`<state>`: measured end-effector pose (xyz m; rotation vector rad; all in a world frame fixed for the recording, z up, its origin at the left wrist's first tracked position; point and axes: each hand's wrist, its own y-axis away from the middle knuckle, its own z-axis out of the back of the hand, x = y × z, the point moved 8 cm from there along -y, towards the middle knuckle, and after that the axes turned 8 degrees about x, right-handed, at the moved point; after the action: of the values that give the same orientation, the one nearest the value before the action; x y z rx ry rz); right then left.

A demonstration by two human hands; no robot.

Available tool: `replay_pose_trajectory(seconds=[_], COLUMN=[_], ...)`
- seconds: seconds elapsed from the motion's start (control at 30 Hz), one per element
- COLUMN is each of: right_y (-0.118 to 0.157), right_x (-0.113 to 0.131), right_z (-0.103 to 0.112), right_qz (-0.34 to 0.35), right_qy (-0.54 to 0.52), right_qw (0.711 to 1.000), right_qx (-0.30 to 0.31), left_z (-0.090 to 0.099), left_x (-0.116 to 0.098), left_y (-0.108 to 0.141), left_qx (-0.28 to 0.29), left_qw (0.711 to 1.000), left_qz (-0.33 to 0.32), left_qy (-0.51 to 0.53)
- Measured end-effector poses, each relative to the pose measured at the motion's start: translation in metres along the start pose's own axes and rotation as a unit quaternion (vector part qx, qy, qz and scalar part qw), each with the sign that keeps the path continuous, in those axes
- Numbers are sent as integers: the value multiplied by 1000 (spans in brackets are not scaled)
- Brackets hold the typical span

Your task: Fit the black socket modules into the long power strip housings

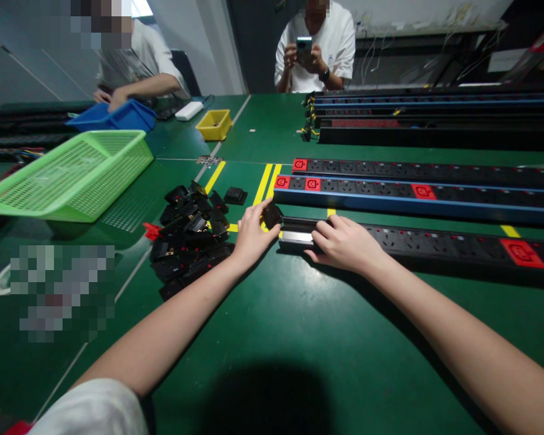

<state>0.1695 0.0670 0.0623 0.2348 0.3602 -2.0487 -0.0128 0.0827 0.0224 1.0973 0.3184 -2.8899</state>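
Observation:
My left hand point(257, 231) grips a small black socket module point(272, 214) between thumb and fingers, at the left end of the nearest black power strip point(439, 252). That end of the strip is an open channel with a shiny metal inside point(297, 237). My right hand point(344, 241) is closed over the strip just right of this open part, its fingers round the rail. Black sockets and a red socket point(523, 252) fill the strip further right. A loose pile of black modules point(188, 232) lies left of my left hand, with one separate module point(235, 195) behind.
Behind the strip lies a blue-edged strip point(372, 202), with more strips beyond. A green basket point(72, 175), yellow bin point(214, 124) and blue bin point(133, 115) stand left. Two people are across the table point(272, 338), one reaching into the blue bin, one holding a phone point(303, 45).

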Motion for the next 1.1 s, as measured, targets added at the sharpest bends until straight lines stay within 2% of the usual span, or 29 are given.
replay_pose_trajectory(seconds=[0.17,0.33,0.67,0.87,0.97,1.1], right_y=[-1,-1,0,0,-1,-1], right_x=[0,0,-1,-1,-1,-1], right_z=[0,0,1,0,0,-1], right_qz=[-1,1,0,0,-1,1], right_qy=[-4,1,-5,-10,-11,-19], right_qw=[1000,1000,1000,1000,1000,1000], right_qx=[6,3,2,5,5,11], left_z=[2,2,4,-1,3,15], left_x=[12,26,16,9,10,9], left_y=[-3,-3,5,8,3,0], left_qx=[-47,-75,-42,8,65,145], left_qw=[992,974,943,929,919,921], left_qz=[-10,18,24,34,61,84], left_qy=[117,214,329,370,385,352])
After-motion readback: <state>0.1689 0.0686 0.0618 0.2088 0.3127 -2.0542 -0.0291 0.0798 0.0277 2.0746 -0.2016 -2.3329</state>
